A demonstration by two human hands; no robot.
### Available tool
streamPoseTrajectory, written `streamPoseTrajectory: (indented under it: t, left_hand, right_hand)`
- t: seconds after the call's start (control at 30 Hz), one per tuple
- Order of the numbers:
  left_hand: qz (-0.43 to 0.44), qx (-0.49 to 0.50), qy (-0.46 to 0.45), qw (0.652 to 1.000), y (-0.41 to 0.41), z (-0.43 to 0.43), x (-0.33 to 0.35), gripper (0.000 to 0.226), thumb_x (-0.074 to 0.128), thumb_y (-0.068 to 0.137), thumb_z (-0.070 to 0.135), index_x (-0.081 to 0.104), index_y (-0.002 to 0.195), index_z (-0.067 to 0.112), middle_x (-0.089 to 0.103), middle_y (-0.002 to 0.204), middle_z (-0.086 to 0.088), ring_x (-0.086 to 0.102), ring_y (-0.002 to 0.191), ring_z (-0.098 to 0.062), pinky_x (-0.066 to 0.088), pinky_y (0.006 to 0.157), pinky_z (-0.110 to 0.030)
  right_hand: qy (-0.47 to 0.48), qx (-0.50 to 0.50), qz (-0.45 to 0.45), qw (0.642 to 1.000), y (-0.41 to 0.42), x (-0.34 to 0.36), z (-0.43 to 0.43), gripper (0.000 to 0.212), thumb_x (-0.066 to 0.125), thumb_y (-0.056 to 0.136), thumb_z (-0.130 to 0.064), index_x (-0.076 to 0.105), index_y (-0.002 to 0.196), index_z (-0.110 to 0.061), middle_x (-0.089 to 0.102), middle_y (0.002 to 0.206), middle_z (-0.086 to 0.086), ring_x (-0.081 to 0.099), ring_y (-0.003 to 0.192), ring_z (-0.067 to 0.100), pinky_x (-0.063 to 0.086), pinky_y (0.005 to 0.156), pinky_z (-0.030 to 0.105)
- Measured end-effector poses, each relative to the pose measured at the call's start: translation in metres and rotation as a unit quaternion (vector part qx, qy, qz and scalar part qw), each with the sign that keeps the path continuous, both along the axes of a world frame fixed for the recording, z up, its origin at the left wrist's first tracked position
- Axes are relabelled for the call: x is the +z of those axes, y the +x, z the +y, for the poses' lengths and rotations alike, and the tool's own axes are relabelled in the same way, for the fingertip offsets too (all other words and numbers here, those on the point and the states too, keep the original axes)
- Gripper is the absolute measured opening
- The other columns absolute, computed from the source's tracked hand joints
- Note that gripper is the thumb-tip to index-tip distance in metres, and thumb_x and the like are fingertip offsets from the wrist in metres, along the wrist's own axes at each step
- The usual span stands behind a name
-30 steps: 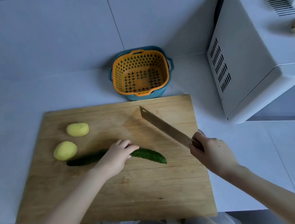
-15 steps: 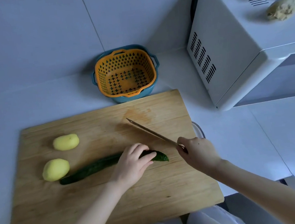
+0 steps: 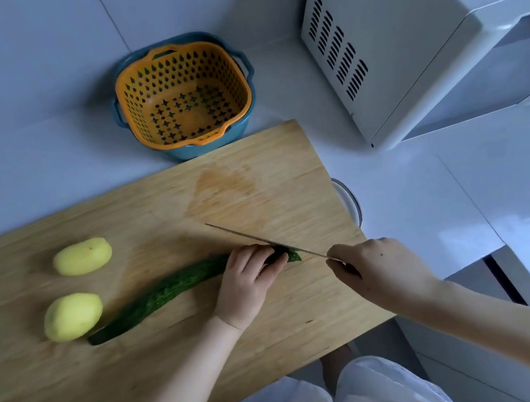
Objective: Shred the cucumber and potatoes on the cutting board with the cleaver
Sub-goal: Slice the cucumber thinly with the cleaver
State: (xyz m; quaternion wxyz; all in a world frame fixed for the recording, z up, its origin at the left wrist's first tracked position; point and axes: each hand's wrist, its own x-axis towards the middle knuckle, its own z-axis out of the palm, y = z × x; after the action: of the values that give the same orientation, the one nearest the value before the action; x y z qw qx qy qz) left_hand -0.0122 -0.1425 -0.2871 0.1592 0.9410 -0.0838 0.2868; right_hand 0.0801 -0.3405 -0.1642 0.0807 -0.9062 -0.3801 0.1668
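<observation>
Right hand [image 3: 381, 273]: clenched round the cleaver [image 3: 244, 236] handle, which the fist hides; the blade shows edge-on, a thin line over the cucumber [image 3: 162, 295] tip. Left hand [image 3: 249, 282]: fingers curled over the cucumber near that end, probably to pin it. Cucumber: slantwise on the cutting board [image 3: 255, 185]; whether the blade has bitten, I cannot tell. Far potato [image 3: 82, 256], near potato [image 3: 72, 317]: parked left, out of the way. Round rim [image 3: 351, 201]: mostly hidden under the board's right edge.

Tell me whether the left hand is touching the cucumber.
Touching. The head view shows the left hand with its fingers curled over the cucumber near one end.
</observation>
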Motion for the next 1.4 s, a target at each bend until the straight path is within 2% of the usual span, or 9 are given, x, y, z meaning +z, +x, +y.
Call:
streamPoseTrajectory:
  t: [0.13, 0.23, 0.4, 0.7, 0.87, 0.97, 1.17, 1.23, 1.4]
  left_hand:
    - [0.009, -0.004, 0.021, 1.0, 0.001, 0.001, 0.0, 0.016, 0.068, 0.085, 0.008, 0.076, 0.097, 0.015, 0.07, 0.098, -0.006, 0.053, 0.094, -0.021, 0.044, 0.085, -0.036]
    - [0.008, -0.008, 0.029, 1.0, 0.002, 0.001, 0.002, 0.016, 0.067, 0.084, 0.008, 0.075, 0.096, 0.015, 0.071, 0.098, -0.006, 0.052, 0.095, -0.022, 0.044, 0.086, -0.036]
    - [0.004, -0.005, 0.038, 0.999, 0.001, 0.0, 0.0, 0.018, 0.06, 0.092, 0.009, 0.075, 0.099, 0.016, 0.071, 0.098, -0.003, 0.054, 0.096, -0.021, 0.045, 0.089, -0.037]
    - [-0.001, -0.003, 0.029, 1.0, 0.004, 0.0, 0.002, 0.016, 0.066, 0.086, 0.007, 0.076, 0.097, 0.013, 0.072, 0.094, -0.004, 0.054, 0.094, -0.02, 0.044, 0.092, -0.034]
    - [-0.001, -0.004, 0.028, 1.0, 0.004, 0.0, 0.0, 0.018, 0.069, 0.084, 0.006, 0.075, 0.099, 0.013, 0.072, 0.097, -0.004, 0.055, 0.095, -0.02, 0.045, 0.09, -0.035]
    - [0.001, -0.005, 0.025, 1.0, 0.003, 0.0, -0.002, 0.019, 0.069, 0.084, 0.006, 0.075, 0.1, 0.014, 0.073, 0.099, -0.004, 0.056, 0.096, -0.02, 0.046, 0.091, -0.035]
    - [-0.002, -0.004, 0.006, 1.0, 0.003, -0.001, 0.0, 0.018, 0.062, 0.09, 0.005, 0.076, 0.097, 0.013, 0.072, 0.095, -0.005, 0.057, 0.095, -0.019, 0.049, 0.091, -0.034]
    - [-0.005, 0.0, 0.006, 1.0, 0.003, -0.001, 0.001, 0.019, 0.06, 0.091, 0.005, 0.077, 0.096, 0.013, 0.072, 0.095, -0.005, 0.056, 0.094, -0.019, 0.049, 0.091, -0.033]
    - [-0.009, 0.002, 0.014, 1.0, 0.003, -0.001, 0.0, 0.018, 0.059, 0.092, 0.008, 0.076, 0.096, 0.014, 0.073, 0.096, -0.005, 0.056, 0.094, -0.02, 0.048, 0.092, -0.035]
  right_hand:
    - [0.016, 0.005, -0.029, 0.999, -0.006, 0.002, -0.001, 0.023, 0.056, 0.087, -0.022, 0.049, 0.066, -0.016, 0.031, 0.04, -0.003, 0.024, 0.036, 0.02, 0.033, 0.032, 0.028]
    - [0.016, 0.026, -0.036, 0.999, -0.006, 0.003, 0.0, 0.024, 0.061, 0.082, -0.018, 0.047, 0.063, -0.017, 0.022, 0.042, -0.006, 0.018, 0.036, 0.018, 0.029, 0.029, 0.026]
    - [0.02, 0.04, -0.038, 0.998, -0.001, 0.0, -0.004, 0.02, 0.052, 0.084, -0.025, 0.047, 0.065, -0.019, 0.022, 0.042, -0.007, 0.02, 0.034, 0.018, 0.031, 0.028, 0.029]
    - [0.019, 0.05, -0.026, 0.998, 0.005, -0.002, -0.004, 0.017, 0.051, 0.084, -0.025, 0.051, 0.067, -0.019, 0.024, 0.043, -0.008, 0.02, 0.034, 0.014, 0.029, 0.03, 0.024]
    - [-0.001, 0.067, -0.009, 0.998, 0.013, 0.002, -0.002, 0.017, 0.052, 0.082, -0.024, 0.05, 0.065, -0.02, 0.02, 0.043, -0.008, 0.017, 0.035, 0.013, 0.009, 0.037, 0.012]
    - [-0.014, 0.07, 0.003, 0.997, 0.016, 0.001, 0.001, 0.017, 0.052, 0.082, -0.025, 0.05, 0.066, -0.02, 0.019, 0.044, -0.008, 0.016, 0.035, 0.014, 0.005, 0.039, 0.011]
    - [0.016, 0.058, 0.033, 0.998, 0.018, -0.023, 0.018, 0.014, 0.059, 0.083, -0.02, 0.054, 0.071, -0.018, 0.025, 0.045, -0.011, 0.023, 0.034, 0.01, 0.011, 0.038, 0.01]
    - [0.026, 0.049, 0.024, 0.998, 0.017, -0.024, 0.016, 0.014, 0.053, 0.084, -0.023, 0.056, 0.071, -0.019, 0.027, 0.044, -0.011, 0.024, 0.034, 0.009, 0.013, 0.038, 0.011]
    - [0.026, 0.027, 0.001, 0.999, 0.01, -0.015, -0.001, 0.028, 0.035, 0.088, -0.032, 0.055, 0.071, -0.022, 0.038, 0.04, -0.006, 0.026, 0.034, 0.013, 0.031, 0.032, 0.023]
